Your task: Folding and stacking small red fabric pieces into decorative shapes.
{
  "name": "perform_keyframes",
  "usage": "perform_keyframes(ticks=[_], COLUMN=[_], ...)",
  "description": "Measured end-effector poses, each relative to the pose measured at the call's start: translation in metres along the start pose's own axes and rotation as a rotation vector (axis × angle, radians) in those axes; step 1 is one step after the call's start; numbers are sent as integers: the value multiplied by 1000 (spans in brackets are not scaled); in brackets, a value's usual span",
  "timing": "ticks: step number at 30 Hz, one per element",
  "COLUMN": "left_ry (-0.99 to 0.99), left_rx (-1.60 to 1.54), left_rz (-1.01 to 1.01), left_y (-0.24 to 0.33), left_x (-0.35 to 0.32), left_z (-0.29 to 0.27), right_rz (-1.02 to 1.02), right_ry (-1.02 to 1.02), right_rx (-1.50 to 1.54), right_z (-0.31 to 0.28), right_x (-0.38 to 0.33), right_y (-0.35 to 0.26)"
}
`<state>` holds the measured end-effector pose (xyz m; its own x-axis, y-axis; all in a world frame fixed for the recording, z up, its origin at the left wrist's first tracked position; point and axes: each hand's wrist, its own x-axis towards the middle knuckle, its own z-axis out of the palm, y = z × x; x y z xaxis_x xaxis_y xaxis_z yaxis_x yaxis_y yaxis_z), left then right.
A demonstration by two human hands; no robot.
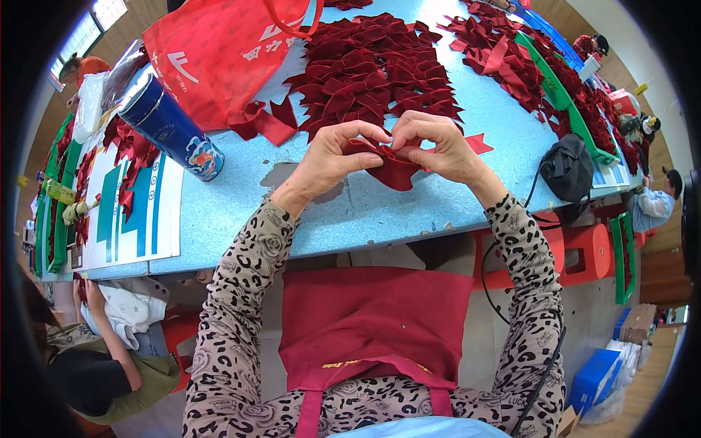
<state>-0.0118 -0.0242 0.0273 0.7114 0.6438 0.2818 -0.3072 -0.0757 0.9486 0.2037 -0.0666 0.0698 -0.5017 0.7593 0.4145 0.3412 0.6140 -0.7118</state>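
"Where's the dark red ribbon (pixel 395 174)?"

"Held up between the left hand (pixel 337 155) and the right hand (pixel 441 146), over the near part of the blue table (pixel 409 212) — it's folded, with its lower part hanging below the fingers."

"How is each one gripping it?"

"The left pinches one side between thumb and forefinger. The right pinches the upper fold likewise, the fingertips of both close together."

"And just beyond them?"

"A dense pile of dark red bows (pixel 365 69)."

"Left of the hands?"

"A blue tumbler (pixel 171 128) stands on the table, with a large red bag (pixel 219 62) farther off."

"To their right?"

"A black pouch (pixel 567 169) near the table edge — past it, a long green tray (pixel 558 98). Nearer the body than both hands is a dark red apron (pixel 376 314)."
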Motion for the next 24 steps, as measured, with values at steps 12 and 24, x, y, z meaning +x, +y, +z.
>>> perform_keyframes(ticks=[12,24], left_ry=[-79,-41], left_rx=[69,29], left_rz=[4,-130], left_y=[-7,-26], left_x=[9,-46], left_z=[15,74], right_rz=[-97,95], right_ry=[127,-63], right_rx=[-173,-156], right_z=[-2,7], right_x=[-25,-108], right_y=[0,-14])
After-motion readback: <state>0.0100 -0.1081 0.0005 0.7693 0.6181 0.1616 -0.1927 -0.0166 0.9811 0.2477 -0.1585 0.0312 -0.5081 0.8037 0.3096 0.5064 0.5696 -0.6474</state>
